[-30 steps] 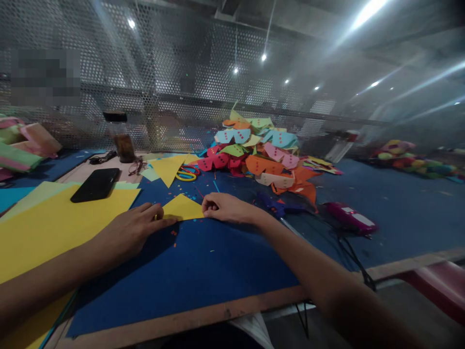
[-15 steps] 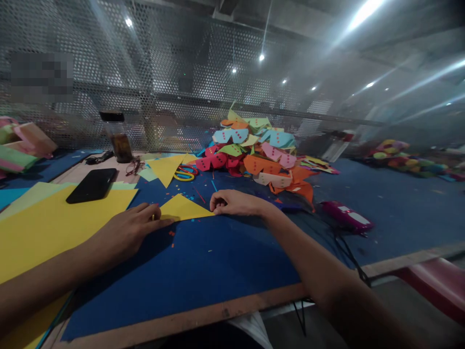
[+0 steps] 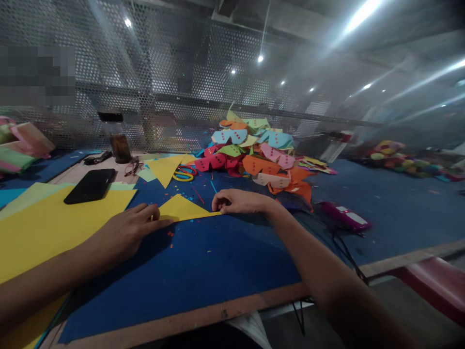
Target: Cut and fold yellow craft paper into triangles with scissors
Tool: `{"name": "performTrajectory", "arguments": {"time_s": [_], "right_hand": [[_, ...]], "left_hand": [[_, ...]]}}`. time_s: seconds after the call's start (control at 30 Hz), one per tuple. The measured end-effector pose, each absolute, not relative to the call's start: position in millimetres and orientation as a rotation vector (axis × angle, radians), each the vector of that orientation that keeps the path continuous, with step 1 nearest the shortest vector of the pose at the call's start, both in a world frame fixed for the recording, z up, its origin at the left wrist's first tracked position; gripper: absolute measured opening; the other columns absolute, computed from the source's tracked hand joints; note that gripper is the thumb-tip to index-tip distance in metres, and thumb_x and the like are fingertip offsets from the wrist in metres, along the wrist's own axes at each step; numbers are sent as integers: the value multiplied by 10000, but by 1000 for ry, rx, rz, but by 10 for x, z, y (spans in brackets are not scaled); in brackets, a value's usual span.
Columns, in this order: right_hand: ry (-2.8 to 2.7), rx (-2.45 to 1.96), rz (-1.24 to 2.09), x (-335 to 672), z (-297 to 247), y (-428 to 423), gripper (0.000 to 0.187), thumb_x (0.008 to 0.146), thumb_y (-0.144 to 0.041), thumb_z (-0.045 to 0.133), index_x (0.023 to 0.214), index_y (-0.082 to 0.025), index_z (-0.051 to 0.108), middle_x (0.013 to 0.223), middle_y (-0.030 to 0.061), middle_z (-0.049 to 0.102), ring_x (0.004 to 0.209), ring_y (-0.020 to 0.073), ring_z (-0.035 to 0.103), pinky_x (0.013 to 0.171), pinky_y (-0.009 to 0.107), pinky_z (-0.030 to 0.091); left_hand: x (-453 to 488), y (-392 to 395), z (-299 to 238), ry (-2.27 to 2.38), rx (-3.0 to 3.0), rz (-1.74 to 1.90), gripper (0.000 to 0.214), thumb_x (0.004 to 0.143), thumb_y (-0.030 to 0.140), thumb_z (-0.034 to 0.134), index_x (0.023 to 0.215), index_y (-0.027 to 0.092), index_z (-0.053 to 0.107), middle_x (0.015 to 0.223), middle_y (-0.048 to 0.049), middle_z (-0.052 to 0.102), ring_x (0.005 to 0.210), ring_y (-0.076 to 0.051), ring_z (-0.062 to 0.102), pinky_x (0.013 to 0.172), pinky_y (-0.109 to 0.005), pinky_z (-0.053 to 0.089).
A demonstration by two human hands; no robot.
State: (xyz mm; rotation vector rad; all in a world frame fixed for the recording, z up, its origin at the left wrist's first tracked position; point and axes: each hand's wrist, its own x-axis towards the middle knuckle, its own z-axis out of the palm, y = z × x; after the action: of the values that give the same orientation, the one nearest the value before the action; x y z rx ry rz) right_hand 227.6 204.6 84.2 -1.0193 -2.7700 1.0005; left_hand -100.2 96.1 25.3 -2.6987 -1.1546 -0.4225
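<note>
A folded yellow paper triangle [image 3: 181, 208] lies flat on the blue table mat [image 3: 218, 261]. My left hand [image 3: 125, 230] rests on its left corner, fingers stretched out and pressing down. My right hand [image 3: 238, 201] is at the triangle's right tip, fingers curled and pinched on the paper's edge. A second yellow triangle [image 3: 165, 168] lies farther back beside yellow-handled scissors [image 3: 185, 173].
Large yellow sheets [image 3: 47, 225] lie at the left with a black phone [image 3: 90, 185] on them. A heap of coloured folded paper shapes [image 3: 259, 155] sits behind. A dark jar [image 3: 118, 138] stands by the perforated metal wall. A pink tool [image 3: 345, 216] with a cable lies at right.
My right hand has slid to the right along the triangle's lower edge, from the middle to its right tip. My left hand has stayed on the left corner.
</note>
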Motion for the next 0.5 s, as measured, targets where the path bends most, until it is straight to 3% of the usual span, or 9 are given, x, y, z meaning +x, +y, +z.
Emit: {"name": "performTrajectory", "arguments": {"time_s": [0.13, 0.27, 0.5], "right_hand": [[-2694, -1114, 916, 2184, 859, 1949, 245, 778, -51, 583, 978, -139, 694, 912, 42, 694, 816, 148, 623, 693, 229, 443], [-2552, -1094, 680, 1911, 729, 1804, 108, 864, -180, 615, 915, -152, 707, 910, 43, 699, 818, 151, 612, 710, 246, 422], [-2549, -1024, 536, 1446, 469, 1679, 97, 855, -206, 621, 876, -170, 708, 886, 34, 695, 782, 138, 603, 679, 243, 398]], "left_hand": [[-982, 953, 263, -1178, -2700, -417, 809, 792, -88, 373, 1440, 372, 524, 1040, -49, 595, 870, -200, 587, 768, -317, 496], [-967, 955, 273, -1148, -2700, -414, 763, 825, -78, 357, 1437, 344, 528, 1019, -45, 598, 859, -184, 583, 786, -313, 506], [-968, 957, 259, -1165, -2677, -406, 707, 822, -58, 380, 1371, 334, 595, 1042, -64, 613, 898, -208, 580, 779, -318, 499]]}}
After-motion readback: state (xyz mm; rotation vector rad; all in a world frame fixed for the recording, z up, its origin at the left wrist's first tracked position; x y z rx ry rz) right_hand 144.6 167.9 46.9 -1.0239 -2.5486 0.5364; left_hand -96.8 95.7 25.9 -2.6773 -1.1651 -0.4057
